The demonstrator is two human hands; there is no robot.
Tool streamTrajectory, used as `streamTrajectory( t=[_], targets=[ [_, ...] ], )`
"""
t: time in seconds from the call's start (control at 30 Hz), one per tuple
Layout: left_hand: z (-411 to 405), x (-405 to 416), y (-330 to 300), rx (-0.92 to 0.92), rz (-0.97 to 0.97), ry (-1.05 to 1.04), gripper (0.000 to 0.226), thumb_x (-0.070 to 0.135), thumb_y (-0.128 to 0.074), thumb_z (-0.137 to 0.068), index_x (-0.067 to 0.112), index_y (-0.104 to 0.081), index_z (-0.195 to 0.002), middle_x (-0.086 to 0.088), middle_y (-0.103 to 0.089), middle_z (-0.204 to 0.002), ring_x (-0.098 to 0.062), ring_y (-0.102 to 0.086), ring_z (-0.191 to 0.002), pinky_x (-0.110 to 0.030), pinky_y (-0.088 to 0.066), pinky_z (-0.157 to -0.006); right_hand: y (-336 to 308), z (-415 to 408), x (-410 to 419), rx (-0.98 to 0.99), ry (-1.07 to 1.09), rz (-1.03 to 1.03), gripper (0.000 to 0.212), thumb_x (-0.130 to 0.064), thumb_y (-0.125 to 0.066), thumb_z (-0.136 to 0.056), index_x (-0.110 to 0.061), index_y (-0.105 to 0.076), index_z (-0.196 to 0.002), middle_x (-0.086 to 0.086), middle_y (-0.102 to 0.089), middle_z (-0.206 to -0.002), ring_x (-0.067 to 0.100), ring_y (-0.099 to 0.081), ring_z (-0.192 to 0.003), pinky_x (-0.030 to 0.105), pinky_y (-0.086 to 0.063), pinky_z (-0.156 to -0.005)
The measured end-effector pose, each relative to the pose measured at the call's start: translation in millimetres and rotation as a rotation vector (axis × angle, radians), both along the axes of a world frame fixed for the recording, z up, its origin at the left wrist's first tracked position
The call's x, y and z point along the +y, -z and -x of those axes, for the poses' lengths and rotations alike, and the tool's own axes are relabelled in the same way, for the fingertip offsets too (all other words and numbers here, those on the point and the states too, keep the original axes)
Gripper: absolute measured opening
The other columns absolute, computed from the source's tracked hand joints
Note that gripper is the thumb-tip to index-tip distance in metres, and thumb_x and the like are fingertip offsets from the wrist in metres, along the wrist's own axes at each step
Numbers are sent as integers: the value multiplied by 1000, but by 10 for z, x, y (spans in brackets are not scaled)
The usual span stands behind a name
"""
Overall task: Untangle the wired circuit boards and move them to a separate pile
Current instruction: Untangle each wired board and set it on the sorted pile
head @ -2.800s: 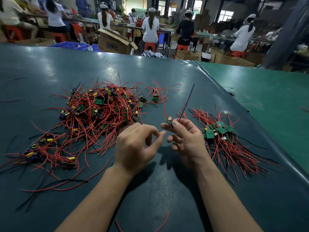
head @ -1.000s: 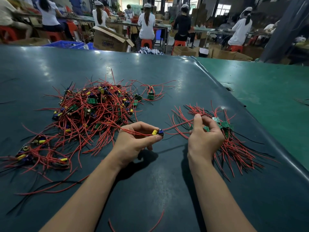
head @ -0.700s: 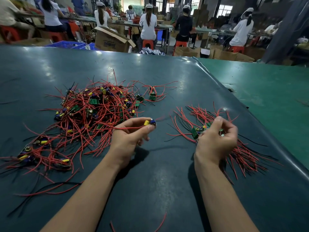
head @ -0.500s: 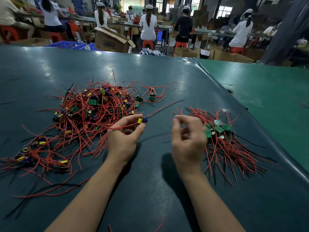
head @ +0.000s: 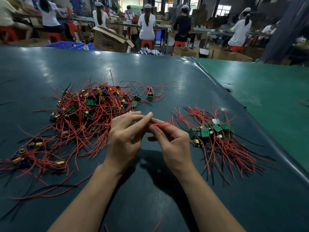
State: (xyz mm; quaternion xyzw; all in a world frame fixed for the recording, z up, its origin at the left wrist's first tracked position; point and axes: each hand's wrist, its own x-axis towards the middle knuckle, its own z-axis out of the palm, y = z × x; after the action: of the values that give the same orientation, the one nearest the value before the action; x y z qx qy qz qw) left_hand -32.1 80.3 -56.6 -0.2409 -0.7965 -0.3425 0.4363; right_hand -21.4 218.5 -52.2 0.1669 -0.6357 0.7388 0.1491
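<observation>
A large tangled pile (head: 87, 113) of small green circuit boards with red and black wires lies on the dark table's left half. On the right lies a separate pile (head: 215, 133), with its boards together and its wires fanned toward me. Between the two piles my left hand (head: 125, 138) and my right hand (head: 173, 143) meet fingertip to fingertip. Both pinch a red wire (head: 161, 124) that runs blurred to the right. The board on that wire is hidden behind my fingers.
A smaller wired cluster (head: 35, 156) lies front left, and one board (head: 150, 97) sits apart behind the tangle. The dark mat's raised edge (head: 260, 136) borders a green table (head: 270, 97) on the right. Cardboard boxes (head: 108, 40) and seated people are beyond the far edge.
My right hand came left from the separate pile, and my left hand drew away from the tangle with a wired board. The hands now meet on its red wire.
</observation>
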Motion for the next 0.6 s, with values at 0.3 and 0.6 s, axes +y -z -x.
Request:
streamTrajectory(
  t=[0.3, 0.6],
  targets=[
    [-50, -33, -140, 155, 57, -65, 17, 7, -78, -83, 0, -73, -98, -9, -71, -100, -26, -66, -90, -48, -49, -78, -92, 1, 48, -170, -125, 282, 18, -16, -70, -76, -9, -77, -91, 13, -75, -83, 24, -71, -75, 26, -54, -58],
    [-22, 33, -128, 84, 81, 1, 23, 12, -79, -83, -1, -75, -101, -14, -68, -95, -26, -65, -85, -33, -53, -81, -103, 61, 86, -304, 81, 407, 2, -13, -80, -66, -14, -78, -68, 3, -72, -71, 11, -62, -61, 20, -46, -53]
  ],
)
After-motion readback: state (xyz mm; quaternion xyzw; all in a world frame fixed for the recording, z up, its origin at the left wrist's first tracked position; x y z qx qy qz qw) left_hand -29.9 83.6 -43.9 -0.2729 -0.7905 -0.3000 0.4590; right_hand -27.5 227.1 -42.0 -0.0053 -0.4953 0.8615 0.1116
